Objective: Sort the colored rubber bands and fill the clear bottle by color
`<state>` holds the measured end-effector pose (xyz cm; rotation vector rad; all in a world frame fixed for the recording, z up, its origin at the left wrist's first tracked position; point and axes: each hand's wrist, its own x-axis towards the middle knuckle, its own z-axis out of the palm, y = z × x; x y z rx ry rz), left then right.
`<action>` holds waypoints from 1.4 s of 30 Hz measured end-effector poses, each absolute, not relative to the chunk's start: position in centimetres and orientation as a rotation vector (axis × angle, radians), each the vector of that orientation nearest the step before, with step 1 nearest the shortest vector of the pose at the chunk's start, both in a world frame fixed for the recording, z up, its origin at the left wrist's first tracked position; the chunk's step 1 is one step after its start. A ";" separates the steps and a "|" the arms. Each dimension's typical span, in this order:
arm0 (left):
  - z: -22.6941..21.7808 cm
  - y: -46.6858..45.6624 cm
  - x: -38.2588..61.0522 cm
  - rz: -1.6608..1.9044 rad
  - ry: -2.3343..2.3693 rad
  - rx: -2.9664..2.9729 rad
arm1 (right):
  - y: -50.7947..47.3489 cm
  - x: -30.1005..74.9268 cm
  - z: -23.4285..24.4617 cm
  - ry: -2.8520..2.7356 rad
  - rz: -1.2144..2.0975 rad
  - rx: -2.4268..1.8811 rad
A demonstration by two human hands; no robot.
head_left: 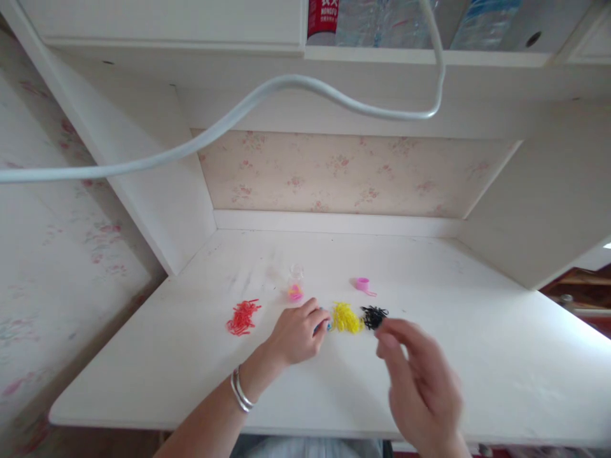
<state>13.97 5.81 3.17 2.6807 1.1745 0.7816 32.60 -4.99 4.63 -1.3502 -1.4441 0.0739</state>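
Note:
My left hand [298, 331] rests on the white desk with its fingers curled over blue rubber bands [328, 323], most of them hidden beneath it. Raised above the desk's front part, my right hand [420, 381] has thumb and forefinger pinched together; anything between them is too small to make out. Small piles of yellow rubber bands [347, 318] and black rubber bands [374, 317] lie between the hands. Red rubber bands [242, 317] form a pile to the left. Behind my left hand is a small clear container [296, 283] with pink and yellow in its lower part.
A pink cap [363, 284] with a strap sits behind the yellow and black piles. A pale cable [305, 81] crosses the view above the desk [167, 356]. Side panels [520, 210] bound the desk, and bottles [322, 22] stand on the overhead shelf.

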 end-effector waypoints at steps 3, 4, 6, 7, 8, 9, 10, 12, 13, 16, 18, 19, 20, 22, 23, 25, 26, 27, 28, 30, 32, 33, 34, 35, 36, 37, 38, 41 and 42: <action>2.7 5.3 14.8 0.504 1.248 2.732 | -0.3 32.4 4.2 -1.617 0.271 -1.561; 2.6 5.2 15.0 0.451 1.268 2.735 | 0.7 32.4 3.6 -1.665 0.302 -1.618; 2.3 5.1 15.3 0.382 1.291 2.734 | 1.7 32.7 1.9 -1.734 0.286 -1.706; 2.2 5.1 15.4 0.361 1.298 2.733 | 1.8 32.9 1.1 -1.764 0.271 -1.740; 2.1 5.2 15.5 0.343 1.302 2.731 | 1.9 33.0 0.3 -1.789 0.257 -1.766; 2.0 5.2 15.7 0.325 1.304 2.731 | 1.9 33.1 -0.3 -1.813 0.247 -1.785; 1.9 5.3 15.8 0.311 1.308 2.728 | 1.8 33.1 -0.8 -1.835 0.239 -1.798; 1.8 5.4 16.0 0.300 1.321 2.722 | 1.8 33.0 -1.2 -1.877 0.214 -1.814; 1.7 5.5 16.0 0.300 1.325 2.721 | 1.7 32.9 -1.2 -1.900 0.199 -1.818; 1.7 5.6 16.1 0.313 1.334 2.719 | 1.8 32.7 -1.0 -1.953 0.154 -1.827; 1.6 5.7 16.1 0.329 1.344 2.713 | 1.9 32.6 -1.0 -1.961 0.138 -1.833; 1.5 5.7 16.1 0.342 1.354 2.709 | 1.9 32.7 -1.0 -1.954 0.134 -1.834; 1.4 5.7 16.1 0.354 1.363 2.706 | 1.9 32.7 -1.2 -1.942 0.134 -1.833; 1.3 5.8 16.0 0.372 1.372 2.703 | 2.0 32.9 -1.5 -1.906 0.146 -1.823; 1.2 5.8 15.9 0.379 1.372 2.702 | 2.1 33.0 -1.7 -1.883 0.156 -1.816; 1.1 5.9 15.8 0.394 1.374 2.693 | 2.2 33.1 -2.1 -1.843 0.181 -1.794; 1.1 6.0 15.7 0.406 1.380 2.681 | 2.3 33.2 -2.2 -1.829 0.191 -1.783; 1.1 6.0 15.6 0.422 1.389 2.665 | 2.3 33.3 -2.3 -1.818 0.198 -1.772; 1.1 6.1 15.5 0.441 1.399 2.643 | 2.4 33.3 -2.3 -1.813 0.204 -1.759; 1.2 6.1 15.5 0.488 1.406 2.589 | 2.3 33.4 -2.3 -1.807 0.210 -1.738; 1.1 6.2 15.4 0.546 1.386 2.530 | 2.2 33.5 -2.3 -1.801 0.208 -1.723; 1.1 6.2 15.4 0.577 1.370 2.502 | 2.1 33.5 -2.3 -1.796 0.204 -1.718; 1.0 6.2 15.4 0.606 1.355 2.476 | 2.0 33.5 -2.2 -1.789 0.201 -1.715; 1.0 6.2 15.3 0.633 1.343 2.452 | 1.9 33.6 -2.2 -1.780 0.198 -1.715; 1.0 6.3 15.3 0.657 1.336 2.429 | 1.8 33.6 -2.2 -1.773 0.196 -1.714; 0.9 6.3 15.2 0.680 1.333 2.407 | 1.7 33.6 -2.1 -1.766 0.190 -1.712; 0.9 6.4 15.2 0.706 1.334 2.385 | 1.7 33.6 -2.1 -1.765 0.184 -1.710; 1.0 6.6 15.0 0.784 1.323 2.323 | 1.6 33.6 -1.9 -1.773 0.157 -1.698; 1.1 6.6 15.0 0.810 1.315 2.302 | 1.6 33.5 -1.9 -1.775 0.151 -1.694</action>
